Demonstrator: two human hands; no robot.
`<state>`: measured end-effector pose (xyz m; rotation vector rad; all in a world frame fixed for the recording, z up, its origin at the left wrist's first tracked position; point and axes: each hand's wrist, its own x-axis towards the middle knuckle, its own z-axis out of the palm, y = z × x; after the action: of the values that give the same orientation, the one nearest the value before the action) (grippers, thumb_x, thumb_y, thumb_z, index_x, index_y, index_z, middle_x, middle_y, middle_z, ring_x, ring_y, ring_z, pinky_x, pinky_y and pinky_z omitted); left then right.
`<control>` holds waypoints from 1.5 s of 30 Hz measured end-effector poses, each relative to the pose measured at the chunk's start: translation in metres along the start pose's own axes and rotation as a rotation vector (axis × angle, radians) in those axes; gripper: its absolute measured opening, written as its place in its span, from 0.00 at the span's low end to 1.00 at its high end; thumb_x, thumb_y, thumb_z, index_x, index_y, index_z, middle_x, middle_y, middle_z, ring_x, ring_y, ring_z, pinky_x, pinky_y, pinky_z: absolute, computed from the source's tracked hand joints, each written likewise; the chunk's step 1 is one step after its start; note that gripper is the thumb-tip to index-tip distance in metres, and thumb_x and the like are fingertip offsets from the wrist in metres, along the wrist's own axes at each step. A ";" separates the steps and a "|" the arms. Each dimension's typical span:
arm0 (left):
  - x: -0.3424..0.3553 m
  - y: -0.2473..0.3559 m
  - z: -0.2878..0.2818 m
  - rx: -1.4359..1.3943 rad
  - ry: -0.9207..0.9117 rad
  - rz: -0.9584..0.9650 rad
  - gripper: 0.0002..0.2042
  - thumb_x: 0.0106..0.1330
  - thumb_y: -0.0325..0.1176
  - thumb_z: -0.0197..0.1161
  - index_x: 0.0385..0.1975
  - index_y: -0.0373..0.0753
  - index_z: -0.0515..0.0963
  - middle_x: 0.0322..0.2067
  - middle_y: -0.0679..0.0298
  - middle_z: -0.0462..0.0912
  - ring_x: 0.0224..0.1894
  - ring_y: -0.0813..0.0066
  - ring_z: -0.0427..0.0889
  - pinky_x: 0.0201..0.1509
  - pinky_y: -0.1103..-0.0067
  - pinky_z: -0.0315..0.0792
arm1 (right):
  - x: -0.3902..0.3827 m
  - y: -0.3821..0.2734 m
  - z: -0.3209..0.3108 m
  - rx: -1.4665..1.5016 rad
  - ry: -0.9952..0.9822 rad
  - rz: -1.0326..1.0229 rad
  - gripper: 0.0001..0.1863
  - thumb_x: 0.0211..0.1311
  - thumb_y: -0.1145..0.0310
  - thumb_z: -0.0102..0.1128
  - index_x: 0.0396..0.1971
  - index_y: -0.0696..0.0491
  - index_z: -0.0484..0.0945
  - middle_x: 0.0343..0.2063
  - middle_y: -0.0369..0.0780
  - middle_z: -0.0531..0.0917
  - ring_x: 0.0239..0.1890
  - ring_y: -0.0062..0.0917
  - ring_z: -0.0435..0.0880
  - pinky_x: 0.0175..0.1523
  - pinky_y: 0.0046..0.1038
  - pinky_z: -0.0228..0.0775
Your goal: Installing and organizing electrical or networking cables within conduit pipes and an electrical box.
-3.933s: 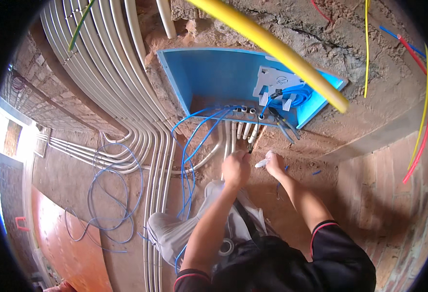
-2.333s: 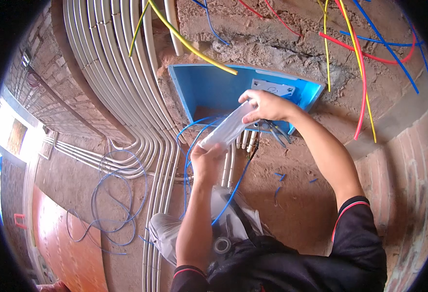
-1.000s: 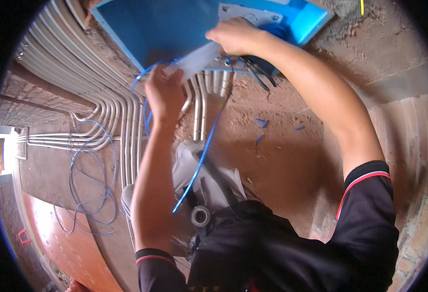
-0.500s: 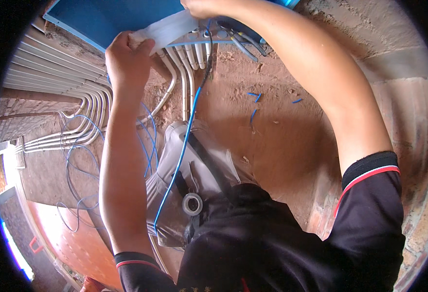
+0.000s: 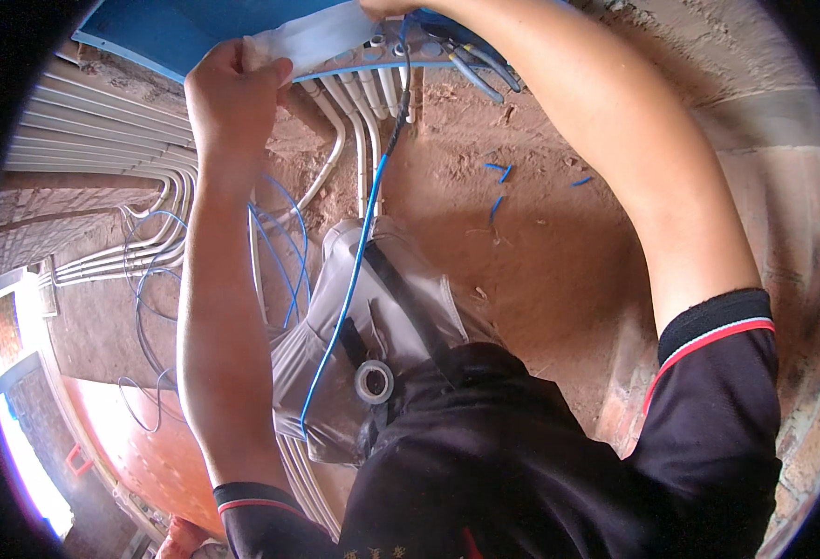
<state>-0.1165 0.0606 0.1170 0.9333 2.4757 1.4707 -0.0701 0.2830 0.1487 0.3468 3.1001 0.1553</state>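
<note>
My left hand [image 5: 231, 102] is closed on the near end of a translucent white plastic strip [image 5: 321, 33] at the top. My right hand [image 5: 391, 7] grips its far end, partly cut off by the top edge. The strip crosses the front of a blue wall box [image 5: 149, 37], where several white conduits [image 5: 363, 140] enter from below. Dark pliers [image 5: 485, 79] hang at the box's lower edge, beside my right forearm. A blue cable [image 5: 352, 289], black along its upper part, runs from the box over my grey-trousered lap, where a grey tape roll [image 5: 374, 381] sits.
Bundled conduits [image 5: 121, 163] bend along the left wall and floor. Loose cable loops [image 5: 154, 279] lie left of my arm, above an orange board [image 5: 130, 429] by a bright opening. Short blue offcuts [image 5: 500, 171] lie ahead on the dirt. A brick wall [image 5: 806, 401] rises at the right.
Both hands have gone from low by the conduits up to the box, stretching the plastic strip between them. The view has tilted, putting the box at the top edge, largely cut off.
</note>
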 end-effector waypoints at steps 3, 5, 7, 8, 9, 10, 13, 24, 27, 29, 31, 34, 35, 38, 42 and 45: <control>0.002 0.004 0.001 -0.002 -0.001 -0.011 0.09 0.62 0.28 0.70 0.41 0.33 0.84 0.34 0.61 0.89 0.32 0.77 0.86 0.32 0.80 0.81 | 0.001 0.003 0.000 -0.017 -0.011 0.002 0.16 0.59 0.69 0.58 0.44 0.56 0.87 0.47 0.49 0.87 0.51 0.42 0.87 0.54 0.41 0.79; 0.001 0.008 0.004 -0.059 0.005 -0.016 0.09 0.62 0.27 0.69 0.40 0.31 0.84 0.31 0.60 0.87 0.28 0.78 0.84 0.32 0.81 0.78 | -0.001 0.005 -0.003 -0.011 -0.028 -0.025 0.16 0.57 0.69 0.59 0.43 0.57 0.87 0.47 0.50 0.87 0.50 0.42 0.87 0.53 0.41 0.79; 0.000 0.010 0.003 -0.114 0.013 -0.022 0.08 0.62 0.25 0.68 0.39 0.29 0.84 0.27 0.60 0.86 0.24 0.80 0.82 0.31 0.81 0.76 | -0.003 0.005 -0.007 -0.008 -0.041 -0.047 0.16 0.56 0.68 0.59 0.42 0.57 0.88 0.46 0.50 0.87 0.50 0.42 0.88 0.53 0.41 0.80; 0.001 0.010 0.002 -0.121 0.008 -0.023 0.09 0.62 0.25 0.68 0.39 0.28 0.83 0.28 0.59 0.86 0.25 0.79 0.83 0.31 0.81 0.77 | -0.004 0.006 -0.009 -0.009 -0.055 -0.069 0.16 0.55 0.68 0.60 0.42 0.57 0.88 0.46 0.50 0.87 0.49 0.41 0.88 0.52 0.40 0.80; 0.001 0.011 0.002 -0.127 0.004 -0.025 0.09 0.62 0.25 0.68 0.40 0.27 0.83 0.29 0.59 0.86 0.25 0.79 0.83 0.31 0.81 0.79 | -0.004 0.006 -0.009 -0.008 -0.055 -0.066 0.16 0.55 0.68 0.60 0.42 0.57 0.88 0.46 0.50 0.87 0.49 0.41 0.88 0.52 0.40 0.80; 0.002 0.011 0.002 -0.126 0.001 -0.023 0.09 0.62 0.25 0.68 0.40 0.27 0.83 0.29 0.59 0.86 0.25 0.79 0.83 0.31 0.81 0.79 | -0.004 0.006 -0.009 -0.005 -0.060 -0.067 0.17 0.55 0.67 0.60 0.42 0.57 0.88 0.46 0.50 0.87 0.49 0.41 0.88 0.52 0.40 0.80; 0.003 0.019 0.001 -0.115 -0.017 -0.042 0.10 0.63 0.25 0.67 0.42 0.26 0.83 0.30 0.57 0.86 0.26 0.77 0.85 0.31 0.82 0.80 | -0.001 0.007 -0.011 -0.004 -0.067 -0.061 0.17 0.54 0.66 0.60 0.42 0.56 0.88 0.45 0.50 0.87 0.49 0.41 0.88 0.52 0.41 0.80; 0.000 0.019 0.003 -0.152 -0.048 -0.101 0.18 0.66 0.28 0.69 0.53 0.29 0.78 0.36 0.53 0.87 0.29 0.69 0.88 0.26 0.79 0.82 | -0.007 0.003 -0.008 0.012 -0.066 -0.071 0.17 0.56 0.65 0.59 0.44 0.54 0.88 0.46 0.47 0.88 0.50 0.38 0.88 0.52 0.39 0.80; -0.001 0.020 0.002 -0.197 -0.058 -0.116 0.15 0.65 0.29 0.70 0.48 0.29 0.80 0.35 0.56 0.87 0.30 0.72 0.87 0.29 0.79 0.81 | -0.006 0.003 -0.009 -0.003 -0.056 -0.054 0.17 0.57 0.65 0.59 0.44 0.53 0.88 0.47 0.46 0.88 0.50 0.38 0.88 0.52 0.40 0.79; 0.000 0.022 -0.001 -0.158 -0.087 -0.100 0.14 0.63 0.28 0.71 0.46 0.30 0.81 0.35 0.58 0.86 0.30 0.73 0.86 0.32 0.80 0.80 | -0.005 0.004 -0.009 -0.012 -0.054 -0.080 0.17 0.57 0.66 0.58 0.44 0.53 0.88 0.47 0.47 0.88 0.50 0.38 0.88 0.52 0.40 0.80; 0.001 0.021 -0.003 -0.117 -0.115 -0.087 0.13 0.61 0.28 0.73 0.43 0.31 0.82 0.34 0.60 0.86 0.31 0.75 0.85 0.35 0.80 0.79 | -0.004 0.004 -0.008 -0.002 -0.045 -0.073 0.17 0.58 0.66 0.58 0.44 0.53 0.88 0.47 0.47 0.88 0.50 0.38 0.88 0.52 0.40 0.80; 0.001 0.016 -0.004 0.006 -0.119 -0.021 0.14 0.57 0.25 0.75 0.42 0.33 0.82 0.33 0.63 0.86 0.31 0.78 0.82 0.39 0.81 0.76 | -0.003 0.003 -0.007 0.009 -0.038 -0.067 0.17 0.58 0.66 0.57 0.44 0.53 0.88 0.47 0.46 0.88 0.50 0.37 0.88 0.52 0.40 0.80; 0.002 0.015 -0.003 0.016 -0.104 -0.009 0.15 0.56 0.24 0.75 0.42 0.33 0.83 0.33 0.64 0.86 0.32 0.78 0.82 0.39 0.81 0.75 | -0.004 0.004 -0.008 0.009 -0.040 -0.066 0.17 0.58 0.66 0.57 0.44 0.53 0.88 0.47 0.46 0.88 0.51 0.37 0.88 0.52 0.40 0.80; 0.002 0.018 0.000 0.073 -0.059 0.010 0.16 0.55 0.23 0.76 0.43 0.33 0.83 0.34 0.64 0.86 0.32 0.78 0.81 0.40 0.81 0.75 | -0.004 0.006 -0.008 0.008 -0.028 -0.080 0.17 0.58 0.66 0.57 0.44 0.53 0.88 0.47 0.47 0.88 0.51 0.38 0.88 0.53 0.39 0.79; 0.000 0.021 0.001 0.272 0.003 0.065 0.15 0.56 0.23 0.75 0.44 0.32 0.84 0.35 0.64 0.88 0.34 0.80 0.82 0.42 0.81 0.76 | -0.003 0.007 -0.003 0.044 0.000 -0.087 0.17 0.58 0.66 0.57 0.44 0.53 0.88 0.47 0.47 0.88 0.50 0.38 0.88 0.53 0.39 0.80; -0.002 0.022 0.001 0.247 0.027 0.089 0.14 0.57 0.25 0.74 0.42 0.32 0.85 0.34 0.64 0.88 0.35 0.81 0.83 0.42 0.82 0.76 | -0.002 0.008 -0.001 0.048 0.009 -0.097 0.17 0.58 0.66 0.57 0.43 0.53 0.88 0.47 0.47 0.88 0.50 0.38 0.88 0.53 0.38 0.80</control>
<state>-0.1043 0.0677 0.1340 1.0844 2.7137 1.2259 -0.0666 0.2899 0.1504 0.1965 3.1254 0.0817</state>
